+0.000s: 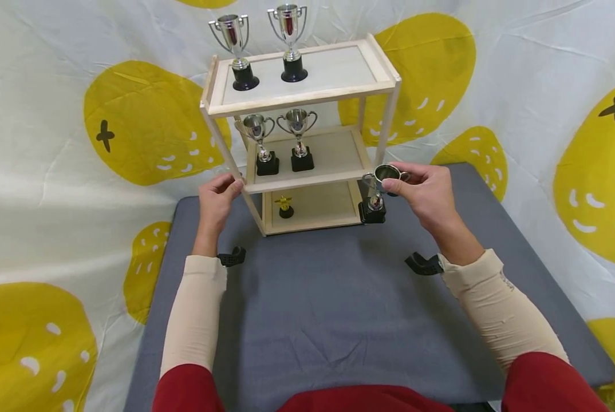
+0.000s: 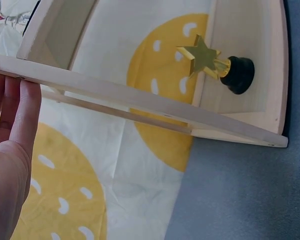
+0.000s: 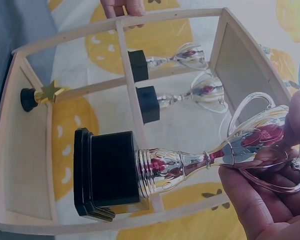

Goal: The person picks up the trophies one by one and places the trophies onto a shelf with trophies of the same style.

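Observation:
My right hand [image 1: 431, 191] pinches a silver trophy cup [image 3: 190, 160] by its bowl and handle, thumb on one side and fingers on the other. Its square black base [image 1: 372, 210] hangs in front of the right side of the wooden shelf [image 1: 307, 184]. On the far side, my left hand [image 1: 217, 203] grips the shelf's left front post at middle-tier height. Two silver trophies with square bases, one [image 1: 266, 163] left of the other [image 1: 302, 159], stand on the middle tier. A small gold star trophy [image 2: 202, 57] sits at the left of the bottom tier.
Two silver trophies with round black bases, one [image 1: 245, 77] left of the other [image 1: 294, 67], stand on the top tier. The shelf stands at the back of a grey-covered table [image 1: 312, 309], before a white cloth [image 1: 44, 171] printed with yellow shapes.

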Demonstrator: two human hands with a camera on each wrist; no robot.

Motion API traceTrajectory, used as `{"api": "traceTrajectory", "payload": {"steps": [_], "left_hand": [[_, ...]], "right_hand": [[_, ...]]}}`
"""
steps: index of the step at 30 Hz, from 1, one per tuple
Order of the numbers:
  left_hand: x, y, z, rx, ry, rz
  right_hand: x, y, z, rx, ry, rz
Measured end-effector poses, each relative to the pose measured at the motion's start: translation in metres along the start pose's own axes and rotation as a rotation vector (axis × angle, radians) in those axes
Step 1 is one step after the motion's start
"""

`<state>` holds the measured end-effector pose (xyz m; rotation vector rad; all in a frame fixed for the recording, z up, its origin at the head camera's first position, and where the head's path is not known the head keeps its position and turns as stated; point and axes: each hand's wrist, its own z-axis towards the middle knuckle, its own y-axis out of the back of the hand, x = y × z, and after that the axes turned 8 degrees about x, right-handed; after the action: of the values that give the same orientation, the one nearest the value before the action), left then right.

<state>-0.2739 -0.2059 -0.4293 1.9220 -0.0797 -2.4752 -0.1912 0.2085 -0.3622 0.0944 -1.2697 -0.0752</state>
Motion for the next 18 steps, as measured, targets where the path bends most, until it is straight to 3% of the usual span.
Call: {"api": "traceTrajectory", "payload": {"steps": [6,18], "left_hand": [[0.0,0.0,0.0,0.007,0.009,0.025],[0.001,0.0,0.001,0.009,0.01,-0.012]], "right_hand": [[0.003,-0.006,0.005,0.022,0.008,0.009],[0.012,-0.02,0.018,0.059,0.036,-0.052]]}}
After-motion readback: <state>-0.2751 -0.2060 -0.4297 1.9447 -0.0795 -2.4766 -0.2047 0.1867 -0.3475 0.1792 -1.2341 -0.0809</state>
